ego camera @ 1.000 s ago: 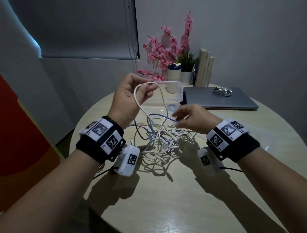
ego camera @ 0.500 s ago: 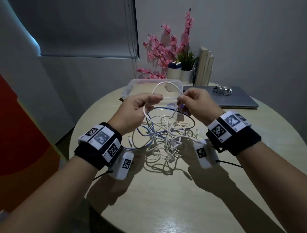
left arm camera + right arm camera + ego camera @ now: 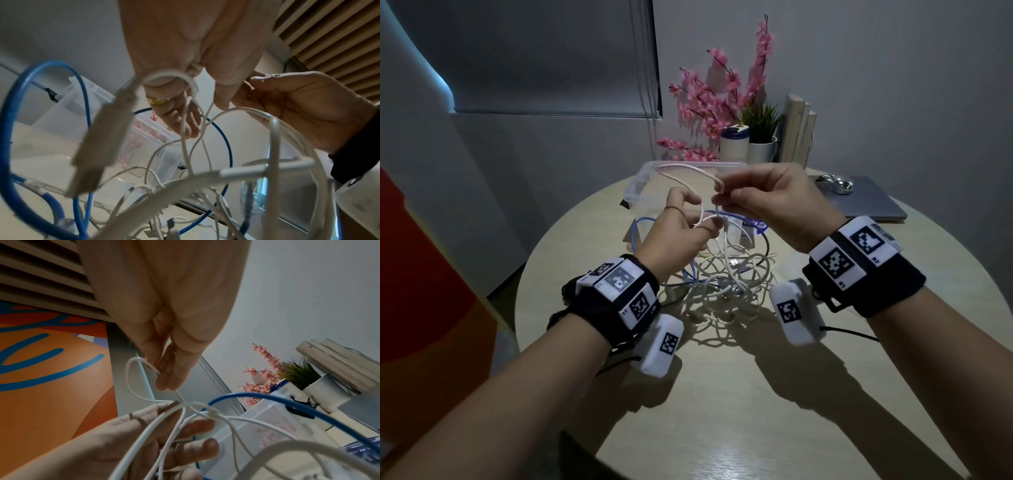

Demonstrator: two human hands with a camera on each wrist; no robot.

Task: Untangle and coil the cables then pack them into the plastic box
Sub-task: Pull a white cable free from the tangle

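Head view: both hands raised above round wooden table [image 3: 722, 411]. Right hand [image 3: 774, 202] pinching thin white cable [image 3: 688, 171] between thumb and fingertips, a loop arching leftward from the pinch. Left hand [image 3: 678, 233] just beside, fingers curled around lower strands of same cable. Tangle of white cables [image 3: 726, 291] on table below hands, blue cable [image 3: 640, 236] threaded through it. Clear plastic box [image 3: 640, 181] behind hands, toward table's far edge. Closed laptop [image 3: 866, 202] with mouse [image 3: 835, 183] on top, far right; pink blossom branches [image 3: 722, 96], potted plant [image 3: 760, 126] and upright books [image 3: 799, 130] at back.

Left wrist view: left hand [image 3: 195, 48] seen from below, ring on one finger, fingers curled around white cable [image 3: 185, 81]. Right hand [image 3: 298, 105] close by, fingertips closed on same strand. Blurred USB plug [image 3: 102, 138] hanging near lens; blue cable [image 3: 20, 105] looping at left; plastic box [image 3: 82, 105] behind.

Right wrist view: right hand [image 3: 164, 313] pinching white cable [image 3: 131, 366] where small loop forms. Left hand [image 3: 133, 434] below, several white strands crossing its curled fingers. Blue cable [image 3: 257, 396] arcing over plastic box [image 3: 277, 426].
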